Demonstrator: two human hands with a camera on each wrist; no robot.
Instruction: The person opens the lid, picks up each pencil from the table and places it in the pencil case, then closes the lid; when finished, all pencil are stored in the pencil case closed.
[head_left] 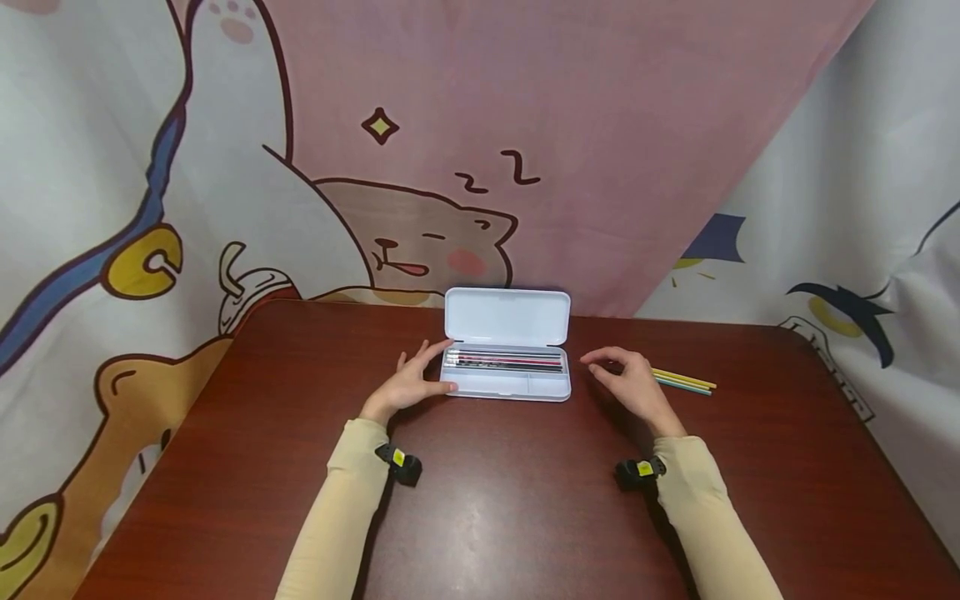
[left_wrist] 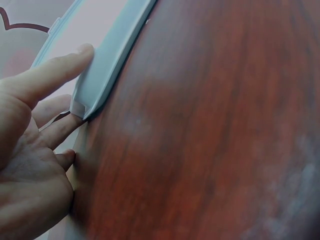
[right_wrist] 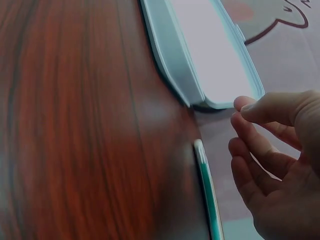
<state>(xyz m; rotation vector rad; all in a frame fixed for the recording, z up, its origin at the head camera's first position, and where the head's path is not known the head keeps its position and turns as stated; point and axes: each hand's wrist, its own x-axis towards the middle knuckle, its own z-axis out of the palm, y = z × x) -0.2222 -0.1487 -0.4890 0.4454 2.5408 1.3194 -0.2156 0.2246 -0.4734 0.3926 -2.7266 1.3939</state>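
Observation:
A white pencil case (head_left: 550, 386) lies on the table with its lid (head_left: 507, 317) raised at the back. Several pencils (head_left: 502, 362), dark and red striped, lie side by side in its rear compartment; the front compartments show bare. My left hand (head_left: 407, 386) holds the left end of the case, thumb (left_wrist: 75, 65) at the front rim and index finger near the hinge side. Just off the right end of the case hovers my right hand (head_left: 633, 385), fingers loosely bent, nothing in them. Beside it lie yellow pencils (head_left: 693, 380) and a teal pencil (right_wrist: 209, 195), partly hidden behind that hand.
The dark red-brown wooden table (head_left: 480, 500) ends at the back against a printed cloth (head_left: 600, 167) with cartoon animals. The raised lid stands close to that cloth. A black camera strap sits on each wrist.

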